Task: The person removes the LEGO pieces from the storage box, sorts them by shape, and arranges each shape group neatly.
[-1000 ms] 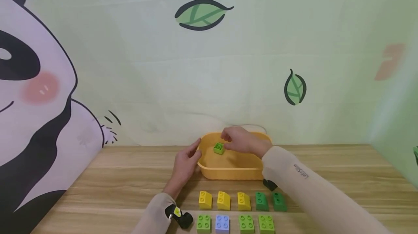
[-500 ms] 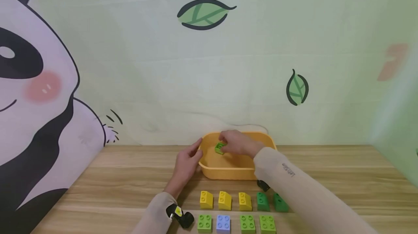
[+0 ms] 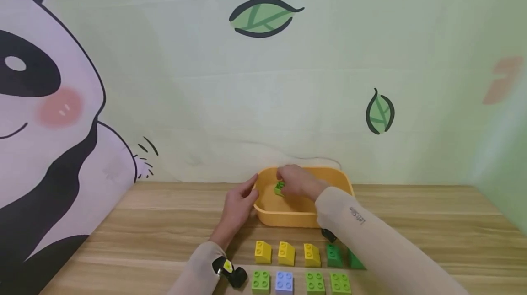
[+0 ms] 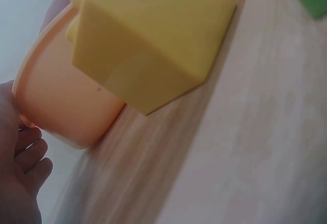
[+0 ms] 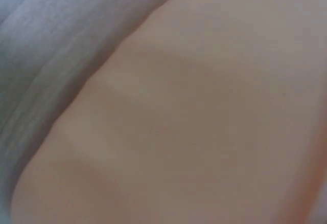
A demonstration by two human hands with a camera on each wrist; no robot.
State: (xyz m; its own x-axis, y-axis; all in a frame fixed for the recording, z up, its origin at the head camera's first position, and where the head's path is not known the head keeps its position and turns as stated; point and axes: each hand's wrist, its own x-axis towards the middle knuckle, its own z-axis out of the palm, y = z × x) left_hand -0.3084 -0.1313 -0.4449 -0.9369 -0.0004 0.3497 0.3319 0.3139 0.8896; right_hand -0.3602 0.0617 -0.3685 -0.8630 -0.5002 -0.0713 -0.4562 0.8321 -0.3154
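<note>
An orange-yellow tub [image 3: 288, 218] stands on the wooden table near the wall. My right hand [image 3: 296, 181] reaches into it and pinches a small green brick [image 3: 279, 188] low inside the tub. My left hand [image 3: 239, 204] rests against the tub's left rim with its fingers fairly straight. In the left wrist view the tub [image 4: 66, 116] shows beside my left fingers [image 4: 25, 157], with a yellow brick [image 4: 153, 40] looming close to the lens. The right wrist view is a blur of skin and sleeve.
In front of the tub lie two rows of bricks: three yellow sloped ones [image 3: 286, 254] and two dark green sloped ones [image 3: 334, 255], then a lime [image 3: 260, 281], a pale blue [image 3: 284, 282] and two more green square bricks [image 3: 328, 283]. A printed panda backdrop stands behind the table.
My right hand has sunk lower into the tub with the green brick. The left hand has stayed at the rim. The head view has drifted slightly.
</note>
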